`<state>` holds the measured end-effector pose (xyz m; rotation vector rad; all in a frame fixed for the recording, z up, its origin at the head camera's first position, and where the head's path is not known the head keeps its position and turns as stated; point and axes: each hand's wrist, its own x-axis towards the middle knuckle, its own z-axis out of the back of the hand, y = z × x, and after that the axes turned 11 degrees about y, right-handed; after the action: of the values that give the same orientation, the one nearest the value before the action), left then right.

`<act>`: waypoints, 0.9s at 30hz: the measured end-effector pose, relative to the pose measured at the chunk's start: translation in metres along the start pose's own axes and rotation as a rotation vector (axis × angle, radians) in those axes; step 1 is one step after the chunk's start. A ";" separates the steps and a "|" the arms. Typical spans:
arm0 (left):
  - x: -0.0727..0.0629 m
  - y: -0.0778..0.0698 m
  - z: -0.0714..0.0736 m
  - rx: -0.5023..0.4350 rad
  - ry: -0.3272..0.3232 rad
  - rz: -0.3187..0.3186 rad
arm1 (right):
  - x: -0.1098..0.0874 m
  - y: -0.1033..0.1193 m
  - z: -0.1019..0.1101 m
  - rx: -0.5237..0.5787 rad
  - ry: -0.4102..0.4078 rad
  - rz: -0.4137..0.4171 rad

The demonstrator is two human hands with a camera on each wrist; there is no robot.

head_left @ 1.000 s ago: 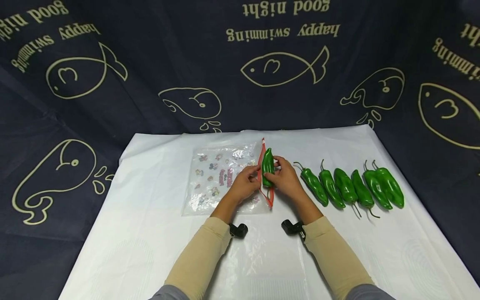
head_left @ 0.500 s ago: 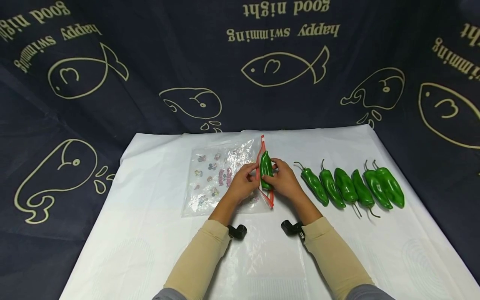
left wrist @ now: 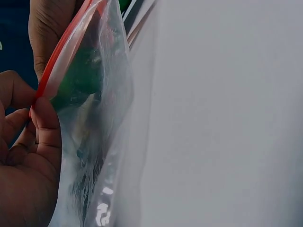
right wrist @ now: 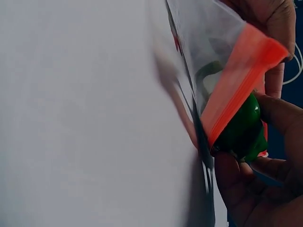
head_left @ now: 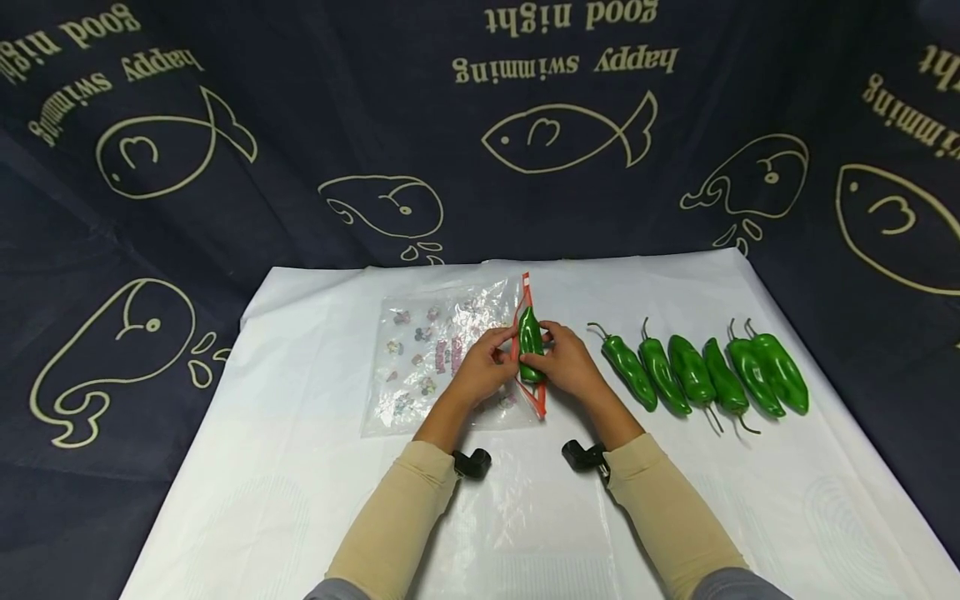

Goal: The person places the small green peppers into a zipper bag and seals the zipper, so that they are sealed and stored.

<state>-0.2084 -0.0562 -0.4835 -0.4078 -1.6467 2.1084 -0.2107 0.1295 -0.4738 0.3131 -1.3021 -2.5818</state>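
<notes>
Right hand [head_left: 564,360]: nearer, pinched the pepper [head_left: 530,337].
Left hand [head_left: 482,365]: pinched the bag's [head_left: 420,362] red rim [left wrist: 49,71].
Pepper: lay between both hands, long axis roughly along the rim.
Depth in bag: was hard to tell.

In front of you stands a white-covered table [head_left: 292,417], its covering creased at the far left corner. Left of centre lies a clear printed zip bag [head_left: 420,354], its red-edged mouth facing right. To your right, six long green peppers [head_left: 692,369] form a row, the third and fourth stem-end towards you.
</notes>
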 end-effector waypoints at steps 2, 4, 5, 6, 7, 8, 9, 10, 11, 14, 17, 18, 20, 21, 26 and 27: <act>0.000 0.000 0.000 -0.001 0.003 0.005 | -0.001 0.000 0.000 0.018 0.011 -0.022; -0.001 0.000 0.001 0.002 0.004 0.010 | -0.002 -0.001 -0.001 0.045 0.016 -0.049; -0.001 0.000 0.001 0.005 0.004 0.011 | -0.002 -0.001 -0.001 0.070 0.019 -0.062; -0.001 0.001 0.001 0.001 0.006 0.008 | -0.003 -0.002 -0.001 0.096 0.019 -0.071; -0.001 0.001 0.002 -0.001 0.006 0.002 | -0.003 -0.002 -0.001 0.128 0.018 -0.078; -0.001 0.001 0.002 -0.001 0.007 -0.003 | -0.003 -0.002 -0.001 0.162 0.017 -0.083; -0.002 0.001 0.002 -0.002 0.009 -0.008 | -0.004 -0.002 -0.001 0.194 0.016 -0.086; -0.002 0.001 0.002 -0.001 0.012 -0.012 | -0.004 -0.002 -0.001 0.234 0.016 -0.088; -0.002 0.001 0.002 -0.002 0.013 -0.016 | -0.004 -0.001 0.000 0.276 0.015 -0.090; -0.002 0.001 0.002 -0.001 0.021 -0.017 | -0.004 0.000 0.002 0.366 0.019 -0.098; -0.002 0.002 0.002 -0.010 0.031 -0.012 | -0.004 0.000 0.003 0.418 0.033 -0.107; -0.002 0.002 0.002 -0.013 0.034 -0.010 | -0.004 0.000 0.003 0.432 0.040 -0.108; -0.002 0.002 0.001 -0.023 0.038 -0.006 | -0.004 0.000 0.003 0.450 0.055 -0.107; -0.002 0.003 0.001 -0.027 0.041 -0.007 | -0.004 -0.001 0.003 0.456 0.062 -0.105; -0.002 0.003 0.001 -0.047 0.047 -0.014 | -0.004 -0.001 0.001 0.469 0.087 -0.095; -0.002 0.003 0.001 -0.051 0.047 -0.016 | -0.006 0.003 0.003 0.472 0.093 -0.096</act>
<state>-0.2075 -0.0588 -0.4866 -0.4555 -1.6740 2.0333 -0.2053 0.1318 -0.4693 0.5808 -1.8906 -2.2666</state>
